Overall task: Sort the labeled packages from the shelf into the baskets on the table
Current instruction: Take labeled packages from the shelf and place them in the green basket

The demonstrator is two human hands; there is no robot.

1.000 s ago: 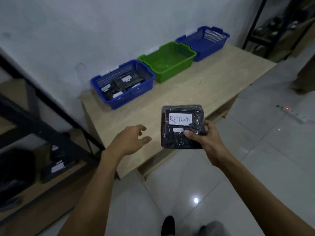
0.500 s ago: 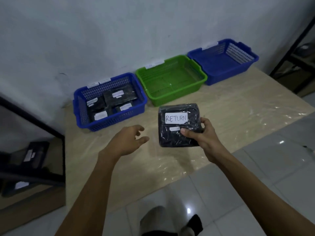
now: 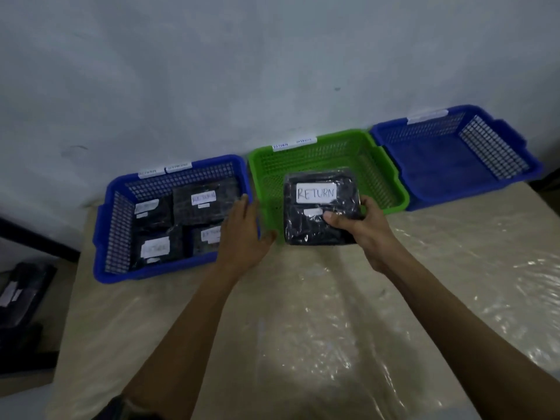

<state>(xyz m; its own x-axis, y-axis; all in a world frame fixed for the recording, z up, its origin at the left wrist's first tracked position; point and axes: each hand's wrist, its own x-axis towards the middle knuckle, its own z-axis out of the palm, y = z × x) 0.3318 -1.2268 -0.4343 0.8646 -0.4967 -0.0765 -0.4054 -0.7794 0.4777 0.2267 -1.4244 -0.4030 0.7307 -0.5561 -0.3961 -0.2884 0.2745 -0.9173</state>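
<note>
My right hand grips a black plastic-wrapped package with a white label reading RETURN, held over the front edge of the green basket. My left hand is open, fingers spread, at the gap between the green basket and the left blue basket. That left blue basket holds several black labeled packages. The right blue basket shows no packages. White tags sit on the back rims of all three baskets.
The baskets stand in a row against the white wall on a beige table covered in shiny plastic film. At the far left, lower down, a shelf holds more dark labeled packages.
I have stepped up to the table, and the view now looks down on it. Both hands moved forward; the package went from above the table front to over the green basket's front edge.
</note>
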